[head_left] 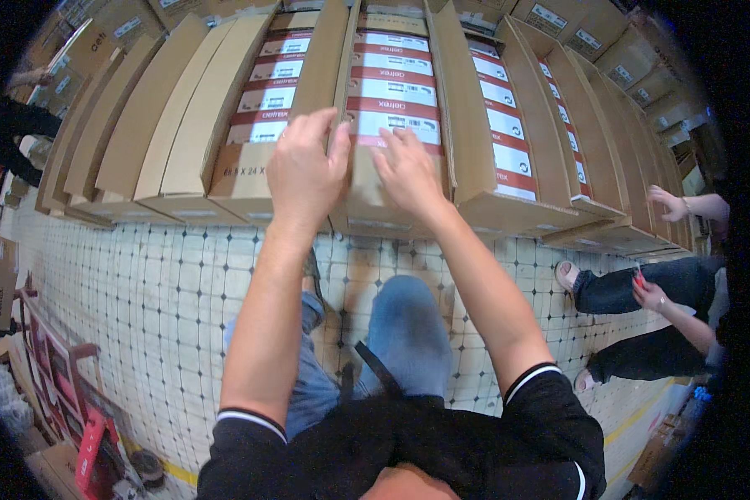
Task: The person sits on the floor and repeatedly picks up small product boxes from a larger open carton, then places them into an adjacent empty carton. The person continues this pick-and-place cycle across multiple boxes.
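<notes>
i am spreading fingers of left hand [308, 167] and right hand [404, 171] loosely, gripping nothing visible; open-topped carton [379, 204] is lying by them, holding red-white boxes [392, 87]. probably reaching; next move is calling for steady contact.

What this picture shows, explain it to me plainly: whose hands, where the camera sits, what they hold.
There is no machine here, just a person's bare left hand and right hand. The one picture comes from a wide camera worn on the head, looking down, so straight lines bend near the rim. Ahead stand long, open cardboard cartons, several showing red-and-white boxes inside. Both hands have fingers spread over the cartons; nothing is clearly held, and contact is hard to judge. Below is a tiled floor. At the right, another person's hand reaches in.
</notes>
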`<state>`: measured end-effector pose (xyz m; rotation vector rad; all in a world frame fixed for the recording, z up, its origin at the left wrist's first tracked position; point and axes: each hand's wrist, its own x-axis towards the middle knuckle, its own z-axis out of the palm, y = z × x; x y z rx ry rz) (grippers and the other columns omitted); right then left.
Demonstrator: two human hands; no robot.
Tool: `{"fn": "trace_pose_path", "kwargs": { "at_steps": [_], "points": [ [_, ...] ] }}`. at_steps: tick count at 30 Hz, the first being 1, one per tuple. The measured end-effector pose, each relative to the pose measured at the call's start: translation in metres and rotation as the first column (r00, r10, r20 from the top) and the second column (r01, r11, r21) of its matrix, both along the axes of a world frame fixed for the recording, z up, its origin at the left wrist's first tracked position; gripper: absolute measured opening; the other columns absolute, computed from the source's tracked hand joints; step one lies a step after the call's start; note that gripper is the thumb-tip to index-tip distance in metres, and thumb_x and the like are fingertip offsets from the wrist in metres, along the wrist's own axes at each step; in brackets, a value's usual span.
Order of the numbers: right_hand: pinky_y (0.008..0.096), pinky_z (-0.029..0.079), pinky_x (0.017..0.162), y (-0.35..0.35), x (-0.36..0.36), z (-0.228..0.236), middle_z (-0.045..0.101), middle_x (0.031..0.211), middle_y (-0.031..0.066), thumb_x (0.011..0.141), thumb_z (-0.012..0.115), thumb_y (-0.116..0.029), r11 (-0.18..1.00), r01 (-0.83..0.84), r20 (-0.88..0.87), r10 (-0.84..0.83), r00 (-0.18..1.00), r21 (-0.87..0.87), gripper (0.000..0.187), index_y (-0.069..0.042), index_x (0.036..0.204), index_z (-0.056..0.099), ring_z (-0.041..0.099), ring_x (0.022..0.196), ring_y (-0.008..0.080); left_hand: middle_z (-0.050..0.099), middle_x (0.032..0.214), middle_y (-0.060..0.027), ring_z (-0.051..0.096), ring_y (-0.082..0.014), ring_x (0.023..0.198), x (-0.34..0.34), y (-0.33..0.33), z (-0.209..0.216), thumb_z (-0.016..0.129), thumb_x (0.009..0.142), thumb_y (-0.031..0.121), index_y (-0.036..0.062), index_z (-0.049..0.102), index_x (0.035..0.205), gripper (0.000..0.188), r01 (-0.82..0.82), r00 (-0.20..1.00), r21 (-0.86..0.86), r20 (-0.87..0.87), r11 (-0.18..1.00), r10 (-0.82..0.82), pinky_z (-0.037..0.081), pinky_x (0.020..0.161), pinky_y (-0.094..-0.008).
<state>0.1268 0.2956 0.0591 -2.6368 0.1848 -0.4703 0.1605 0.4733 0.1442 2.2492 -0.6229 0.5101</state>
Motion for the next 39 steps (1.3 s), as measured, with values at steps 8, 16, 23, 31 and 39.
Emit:
{"fn": "trace_pose_path", "kwargs": {
  "at_steps": [8,16,23,31,39],
  "points": [
    [0.0491,0.042,0.100,-0.029,0.046,-0.044,0.060,0.120,0.0232,0.092,0.056,-0.055,0.984,0.012,-0.411,-0.086,0.907,-0.177,0.062,-0.001,0.121,0.065,0.056,0.114,0.0385,0.069,0.108,-0.0153,0.065,-0.0350,0.103,0.046,-0.015,-0.024,0.069,0.091,0.029,0.0062,0.070,0.111,0.031,0.066,0.995,0.080,-0.075,0.995,-0.060,0.052,0.088,-0.0435],
    [0.0426,0.047,0.079,0.018,-0.066,0.041,0.060,0.091,0.0119,0.085,0.074,-0.028,0.986,-0.001,-0.109,-0.018,0.994,-0.166,0.025,-0.006,0.097,0.069,0.058,0.090,0.0302,0.066,0.116,-0.0192,0.063,-0.0372,0.109,0.068,-0.021,-0.032,0.067,0.091,0.032,0.0032,0.065,0.120,0.041,0.165,0.956,0.241,-0.279,0.956,-0.095,0.049,0.094,-0.0451],
    [0.0453,0.046,0.092,-0.035,-0.067,0.041,0.059,0.112,0.0182,0.089,0.070,-0.025,0.993,0.122,0.182,-0.117,0.976,-0.011,0.026,-0.003,0.104,0.068,0.058,0.106,0.0360,0.053,0.136,-0.0255,0.055,-0.0409,0.124,0.055,-0.020,-0.039,0.076,0.082,0.037,0.0060,0.045,0.143,0.076,0.418,0.835,0.467,-0.535,0.779,-0.127,0.046,0.103,-0.0453],
    [0.0477,0.042,0.107,-0.071,-0.036,0.017,0.039,0.151,0.0272,0.095,0.058,-0.044,0.897,0.432,-0.026,-0.437,0.899,-0.097,0.046,-0.014,0.129,0.066,0.048,0.130,0.0425,0.048,0.143,-0.0288,0.052,-0.0416,0.129,0.037,-0.008,-0.042,0.084,0.074,0.041,0.0067,0.028,0.155,0.104,0.435,0.784,0.445,-0.614,0.783,-0.087,0.044,0.107,-0.0439],
    [0.0476,0.043,0.104,-0.074,-0.040,0.013,0.041,0.151,0.0250,0.094,0.058,-0.044,0.900,0.429,0.000,-0.430,0.903,-0.075,0.041,-0.019,0.124,0.069,0.049,0.129,0.0410,0.046,0.145,-0.0290,0.050,-0.0407,0.132,0.030,-0.011,-0.038,0.083,0.074,0.042,0.0022,0.027,0.154,0.105,0.427,0.792,0.442,-0.603,0.789,-0.092,0.044,0.107,-0.0432]
  ]
}}
